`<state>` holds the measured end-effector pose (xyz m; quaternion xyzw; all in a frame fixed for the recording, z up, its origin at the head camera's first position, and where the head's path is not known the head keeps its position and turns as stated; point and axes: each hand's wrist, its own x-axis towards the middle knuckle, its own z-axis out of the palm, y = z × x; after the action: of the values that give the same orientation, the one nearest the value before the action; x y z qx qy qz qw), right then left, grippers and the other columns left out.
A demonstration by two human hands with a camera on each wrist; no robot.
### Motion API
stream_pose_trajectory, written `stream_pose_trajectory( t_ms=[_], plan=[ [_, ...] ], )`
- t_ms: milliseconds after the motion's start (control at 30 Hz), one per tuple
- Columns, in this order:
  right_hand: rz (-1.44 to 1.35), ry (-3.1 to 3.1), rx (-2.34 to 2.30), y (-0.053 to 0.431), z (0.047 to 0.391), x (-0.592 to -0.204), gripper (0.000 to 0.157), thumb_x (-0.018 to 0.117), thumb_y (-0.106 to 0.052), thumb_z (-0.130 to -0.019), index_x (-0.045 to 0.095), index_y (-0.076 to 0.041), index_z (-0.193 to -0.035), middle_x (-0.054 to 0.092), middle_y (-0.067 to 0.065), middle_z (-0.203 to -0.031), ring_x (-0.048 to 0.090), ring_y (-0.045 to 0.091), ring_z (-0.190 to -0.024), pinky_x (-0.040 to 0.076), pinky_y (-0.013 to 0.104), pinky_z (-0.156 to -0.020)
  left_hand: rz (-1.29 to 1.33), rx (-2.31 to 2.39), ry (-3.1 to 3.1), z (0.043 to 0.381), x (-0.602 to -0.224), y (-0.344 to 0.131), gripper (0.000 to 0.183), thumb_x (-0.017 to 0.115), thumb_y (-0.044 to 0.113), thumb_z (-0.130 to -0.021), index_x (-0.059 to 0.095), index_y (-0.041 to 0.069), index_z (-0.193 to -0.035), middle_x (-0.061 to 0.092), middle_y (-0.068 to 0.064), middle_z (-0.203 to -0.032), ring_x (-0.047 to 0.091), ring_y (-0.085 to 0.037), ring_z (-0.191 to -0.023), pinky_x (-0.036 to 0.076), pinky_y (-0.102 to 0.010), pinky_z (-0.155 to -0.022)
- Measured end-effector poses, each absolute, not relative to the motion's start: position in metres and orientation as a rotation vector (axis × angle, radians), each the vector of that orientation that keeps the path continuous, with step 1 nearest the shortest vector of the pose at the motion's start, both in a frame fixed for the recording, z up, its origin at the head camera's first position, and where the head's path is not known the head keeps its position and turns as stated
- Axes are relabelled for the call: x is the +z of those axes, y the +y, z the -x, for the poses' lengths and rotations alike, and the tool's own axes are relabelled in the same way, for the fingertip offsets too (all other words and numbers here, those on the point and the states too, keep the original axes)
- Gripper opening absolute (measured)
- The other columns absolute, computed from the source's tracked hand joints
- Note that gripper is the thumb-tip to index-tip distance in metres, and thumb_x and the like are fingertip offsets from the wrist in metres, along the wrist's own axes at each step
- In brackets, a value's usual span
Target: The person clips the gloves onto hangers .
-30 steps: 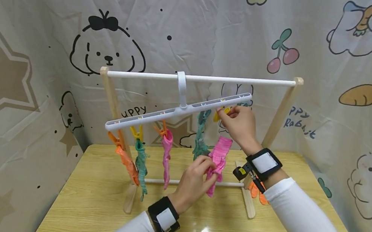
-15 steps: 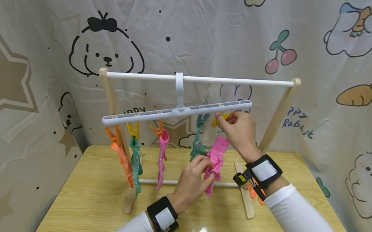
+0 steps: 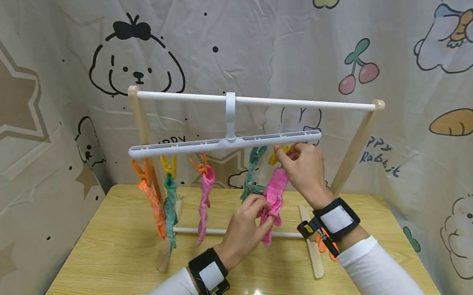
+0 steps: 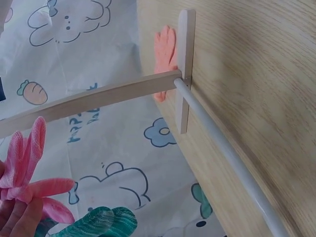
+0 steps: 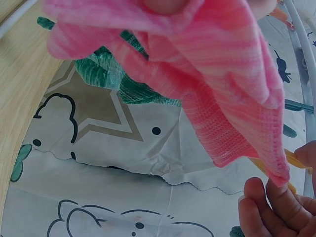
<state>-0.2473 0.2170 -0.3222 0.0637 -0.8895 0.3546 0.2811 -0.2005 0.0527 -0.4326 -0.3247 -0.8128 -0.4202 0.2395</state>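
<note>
My left hand point(image 3: 244, 230) pinches a small pink knit glove point(image 3: 275, 192) near its fingers, holding it with the cuff upward. My right hand point(image 3: 305, 171) grips a yellow clothespin point(image 3: 276, 156) hanging under the right half of a white hanger point(image 3: 229, 142). The glove's cuff is right below that clothespin. In the right wrist view, the glove's cuff corner overlaps the yellow clothespin point(image 5: 294, 159) at the fingertips. The left wrist view shows the glove point(image 4: 32, 170) with its fingers spread. Left of it on the hanger, a green glove point(image 3: 252, 175) hangs from a clothespin.
The tilted hanger hooks over the white rod point(image 3: 310, 103) of a wooden rack point(image 3: 353, 150). An orange glove point(image 3: 154, 208), a green glove point(image 3: 171, 203) and another pink glove point(image 3: 205, 202) hang at left. One orange glove point(image 4: 166, 47) lies on the table point(image 4: 252, 74) beside the rack's right foot.
The hanger's right end has dropped and its left end has risen. My right hand has moved slightly down with the clothespin, and the pink glove's cuff is now closer beneath it.
</note>
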Motion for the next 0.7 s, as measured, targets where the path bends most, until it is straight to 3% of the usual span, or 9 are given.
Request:
stream_pose_trajectory(
  t_ms=[233, 500, 700],
  plan=[
    [-0.172, -2.378, 0.927, 0.2167, 0.2479, -0.323, 0.039, 0.069, -0.033, -0.095, 0.072, 0.003, -0.08, 0.075, 0.018, -0.075, 0.065, 0.025, -0.057, 0.04, 0.025, -0.046, 0.834, -1.192, -2.223, 0.2023, -0.4328, 0.0494, 0.015, 0.077, 0.004, -0.086, 0.068, 0.007, -0.098, 0.062, -0.006, -0.103, 0.06, -0.013, -0.083, 0.057, -0.025, -0.071],
    [-0.177, -2.34, 0.949, 0.2168, 0.2484, -0.3244, 0.037, 0.07, -0.032, -0.094, 0.071, 0.0, -0.077, 0.073, 0.015, -0.07, 0.06, 0.022, -0.053, 0.036, 0.024, -0.045, 0.786, -1.203, -2.213, 0.2055, -0.4343, 0.047, 0.014, 0.077, 0.006, -0.086, 0.069, 0.006, -0.098, 0.063, -0.007, -0.103, 0.061, -0.014, -0.081, 0.056, -0.024, -0.07],
    [-0.197, -2.333, 0.959, 0.2165, 0.2481, -0.3256, 0.035, 0.07, -0.03, -0.095, 0.071, 0.001, -0.078, 0.072, 0.015, -0.068, 0.054, 0.017, -0.05, 0.033, 0.023, -0.043, 0.778, -1.214, -2.216, 0.2062, -0.4336, 0.0472, 0.014, 0.076, 0.005, -0.086, 0.069, 0.006, -0.098, 0.063, -0.007, -0.103, 0.061, -0.015, -0.08, 0.057, -0.031, -0.068]
  ],
)
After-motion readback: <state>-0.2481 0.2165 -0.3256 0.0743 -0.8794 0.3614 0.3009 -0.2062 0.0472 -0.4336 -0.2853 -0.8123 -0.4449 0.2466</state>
